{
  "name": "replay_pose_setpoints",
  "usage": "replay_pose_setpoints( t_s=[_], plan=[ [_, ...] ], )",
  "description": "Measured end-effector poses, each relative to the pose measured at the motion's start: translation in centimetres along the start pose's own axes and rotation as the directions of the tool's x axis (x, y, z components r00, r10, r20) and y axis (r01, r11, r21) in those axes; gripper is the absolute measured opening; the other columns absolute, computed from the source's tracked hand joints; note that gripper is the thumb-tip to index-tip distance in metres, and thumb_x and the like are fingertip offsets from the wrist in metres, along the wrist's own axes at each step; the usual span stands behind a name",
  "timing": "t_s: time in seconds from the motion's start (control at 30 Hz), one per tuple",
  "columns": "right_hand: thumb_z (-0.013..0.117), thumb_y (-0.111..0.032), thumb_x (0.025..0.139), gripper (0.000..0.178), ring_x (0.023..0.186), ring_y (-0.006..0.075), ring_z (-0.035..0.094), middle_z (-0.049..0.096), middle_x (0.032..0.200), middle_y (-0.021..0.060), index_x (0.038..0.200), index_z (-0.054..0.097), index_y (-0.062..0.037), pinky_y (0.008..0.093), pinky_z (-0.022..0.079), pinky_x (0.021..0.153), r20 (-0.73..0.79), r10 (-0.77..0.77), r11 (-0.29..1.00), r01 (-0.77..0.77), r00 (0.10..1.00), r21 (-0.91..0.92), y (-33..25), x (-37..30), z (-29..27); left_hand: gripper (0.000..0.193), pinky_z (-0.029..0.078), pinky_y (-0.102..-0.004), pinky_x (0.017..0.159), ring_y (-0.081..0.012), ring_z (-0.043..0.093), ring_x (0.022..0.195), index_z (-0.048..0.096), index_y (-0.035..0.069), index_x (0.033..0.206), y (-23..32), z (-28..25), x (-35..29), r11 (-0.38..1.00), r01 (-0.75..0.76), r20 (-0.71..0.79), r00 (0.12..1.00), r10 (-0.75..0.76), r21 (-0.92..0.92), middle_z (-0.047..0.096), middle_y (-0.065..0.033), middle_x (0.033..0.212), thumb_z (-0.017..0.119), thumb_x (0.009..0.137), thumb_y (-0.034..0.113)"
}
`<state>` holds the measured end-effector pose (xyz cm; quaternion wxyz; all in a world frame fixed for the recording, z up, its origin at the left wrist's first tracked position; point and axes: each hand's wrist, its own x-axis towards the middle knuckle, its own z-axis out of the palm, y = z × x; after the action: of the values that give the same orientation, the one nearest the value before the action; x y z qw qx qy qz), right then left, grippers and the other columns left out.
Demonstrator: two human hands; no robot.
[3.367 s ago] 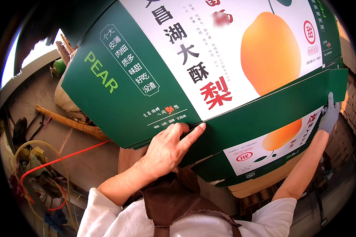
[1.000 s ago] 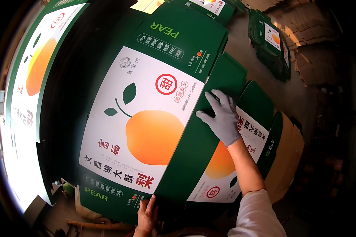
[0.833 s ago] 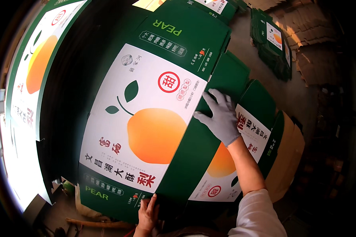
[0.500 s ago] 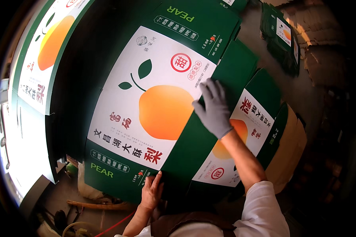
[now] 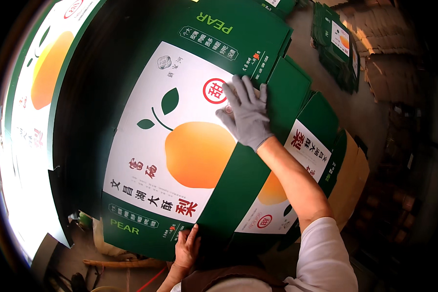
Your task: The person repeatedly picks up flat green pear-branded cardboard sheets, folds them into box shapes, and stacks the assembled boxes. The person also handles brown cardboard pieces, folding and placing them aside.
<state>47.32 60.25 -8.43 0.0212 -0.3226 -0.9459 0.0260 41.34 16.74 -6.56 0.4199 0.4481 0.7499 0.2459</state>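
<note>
In front of me lies a large flat carton blank [image 5: 250, 170] of printed cardboard, green with white panels. Its main panel shows a big orange-yellow pear with leaves. My right hand [image 5: 246, 114], in a grey glove, rests on this panel's right border with its fingers spread, covering part of the print. At the blank's near edge is my bare left hand [image 5: 186, 248]. Its fingers are bent around the edge, the index finger lying on top; the underside of the grip is hidden. A smaller white panel with an upside-down pear shows under my right forearm.
Another printed sheet [image 5: 39, 82] stands curved at the left, brightly lit. A pile of folded green cartons [image 5: 337, 46] lies at the far right, beside stacks of brown cardboard [image 5: 392, 75]. A wooden stick [image 5: 124, 263] lies on the floor at the near left.
My right hand has slid away from me and slightly left, from the green strip onto the white panel's border. My left hand stays at the near edge. The whole view has shifted a little.
</note>
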Motion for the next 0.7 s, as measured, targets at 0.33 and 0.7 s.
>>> replay_pose_setpoints(
  t_s=[0.33, 0.7],
  plan=[
    [0.041, -0.060, 0.098, 0.067, 0.146, 0.0323, 0.029, 0.034, 0.157, 0.0120, 0.148, 0.041, -0.0148, 0.0700, 0.023, 0.109, -0.185, 0.330, 0.907, -0.365, 0.926, -0.210, 6.4, 4.4, 2.9, 0.059, 0.054, -0.0387, 0.068, -0.0290, 0.061, 0.083, 0.056, 0.015, 0.139, 0.2, 0.0, -0.3, 0.998, -0.048, -0.057, 0.997, 0.046, -0.028, 0.056, -0.0110, 0.101, 0.072, 0.083, 0.007],
    [0.040, -0.061, 0.098, 0.068, 0.145, 0.0328, 0.029, 0.035, 0.155, 0.0136, 0.148, 0.041, -0.0144, 0.0692, 0.019, 0.112, -0.152, 0.045, 0.986, -0.068, 0.987, -0.153, -13.9, -8.5, 2.4, 0.055, 0.055, -0.0408, 0.074, -0.0309, 0.063, 0.088, 0.055, 0.015, 0.139, 0.4, 0.4, -0.9, 0.994, -0.093, -0.177, 0.981, 0.081, -0.064, 0.056, -0.0109, 0.101, 0.067, 0.086, 0.007]
  ],
)
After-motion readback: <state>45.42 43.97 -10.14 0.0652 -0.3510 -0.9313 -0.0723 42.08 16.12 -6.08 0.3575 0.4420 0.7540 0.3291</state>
